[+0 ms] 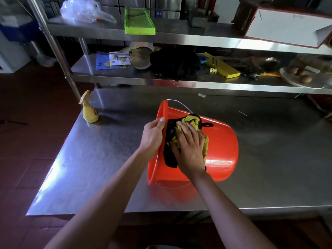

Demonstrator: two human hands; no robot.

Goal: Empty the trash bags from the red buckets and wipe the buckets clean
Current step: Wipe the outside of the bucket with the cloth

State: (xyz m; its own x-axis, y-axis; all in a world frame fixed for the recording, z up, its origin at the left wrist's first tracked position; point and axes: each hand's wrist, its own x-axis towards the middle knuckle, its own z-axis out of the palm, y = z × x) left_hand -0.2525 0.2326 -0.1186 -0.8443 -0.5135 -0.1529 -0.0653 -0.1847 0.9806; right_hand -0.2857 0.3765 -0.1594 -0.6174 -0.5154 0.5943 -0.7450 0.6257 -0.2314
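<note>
Bucket (221, 146) inside hidden, mouth faces away. White box (287, 26) cut off at right edge. Spray bottle (89, 112) label too small to read.

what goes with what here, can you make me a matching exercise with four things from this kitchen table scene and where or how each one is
Things:
1. red bucket
2. yellow and black cloth
3. yellow spray bottle
4. green tray

Places or states:
A. upright near the table's far left corner
B. on the top shelf
C. lying on its side on the steel table
D. pressed against the bucket's outer wall by the right hand

Pairs: 1-C, 2-D, 3-A, 4-B

The left hand grips the bucket's rim.
</note>
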